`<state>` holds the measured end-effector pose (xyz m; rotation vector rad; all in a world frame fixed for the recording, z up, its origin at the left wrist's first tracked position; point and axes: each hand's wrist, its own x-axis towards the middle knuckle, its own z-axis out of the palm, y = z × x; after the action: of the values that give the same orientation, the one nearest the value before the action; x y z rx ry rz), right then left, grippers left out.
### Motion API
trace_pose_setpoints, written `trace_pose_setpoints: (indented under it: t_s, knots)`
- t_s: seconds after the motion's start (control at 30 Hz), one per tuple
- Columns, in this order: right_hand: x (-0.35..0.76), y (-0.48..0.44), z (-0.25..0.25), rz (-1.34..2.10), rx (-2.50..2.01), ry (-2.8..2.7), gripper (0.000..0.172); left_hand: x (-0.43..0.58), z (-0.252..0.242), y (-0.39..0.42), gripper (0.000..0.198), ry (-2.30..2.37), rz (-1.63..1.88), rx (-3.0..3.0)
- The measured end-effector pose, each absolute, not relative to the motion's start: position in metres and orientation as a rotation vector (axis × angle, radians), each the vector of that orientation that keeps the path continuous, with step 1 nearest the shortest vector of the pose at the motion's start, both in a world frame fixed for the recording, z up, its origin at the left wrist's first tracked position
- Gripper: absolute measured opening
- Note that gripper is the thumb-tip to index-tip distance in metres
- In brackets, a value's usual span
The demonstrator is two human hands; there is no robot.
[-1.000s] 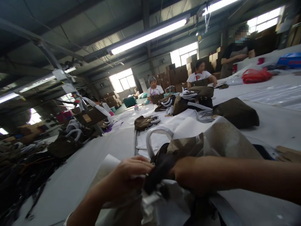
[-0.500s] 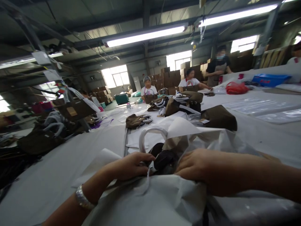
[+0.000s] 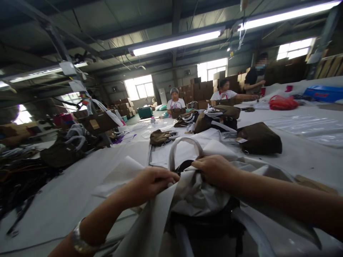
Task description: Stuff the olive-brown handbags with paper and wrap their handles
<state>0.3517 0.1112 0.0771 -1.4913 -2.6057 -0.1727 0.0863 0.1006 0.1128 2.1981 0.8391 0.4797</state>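
Observation:
A dark bag with pale wrapped handles lies close in front of me, partly covered by grey-white wrapping paper. My left hand, with a silver bracelet on the wrist, pinches the paper's edge near the bag's opening. Just right of it, my right hand is closed on a gathered part of the same paper. Behind both hands stands a wrapped handle loop. The bag's inside is mostly hidden under the paper.
Brown bags lie farther back on the white table. A red plastic bag and a blue package are at the right. Dark bags pile up at left. Several people work across the table.
My right hand has moved up and away from me, pulling paper across the opening. The paper has lifted off the bag's near side, showing its dark body and handles. The view has shifted.

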Motion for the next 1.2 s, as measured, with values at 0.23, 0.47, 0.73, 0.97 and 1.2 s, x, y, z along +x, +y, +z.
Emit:
trace_pose_setpoints:
  t_s: [0.23,0.47,0.73,0.97,1.2]
  knots:
    - [0.335,0.124,0.074,-0.134,-1.610,-2.660,0.021,0.082,0.116,0.048,0.083,1.116,0.371,2.689]
    - [0.360,0.104,0.093,-0.026,-0.946,-2.560,0.076,0.065,0.122,0.124,0.049,1.129,0.425,2.286]
    - [0.321,0.118,0.071,0.018,-0.575,-2.839,0.069,0.091,0.117,0.170,0.025,1.092,0.613,2.275]
    - [0.334,0.138,0.051,0.382,-0.882,-2.691,0.066,0.014,0.065,0.100,0.032,1.403,1.808,1.739]
    - [0.329,0.142,0.044,-0.033,-0.815,-2.683,0.058,0.033,-0.044,0.098,0.046,1.119,1.667,0.844]
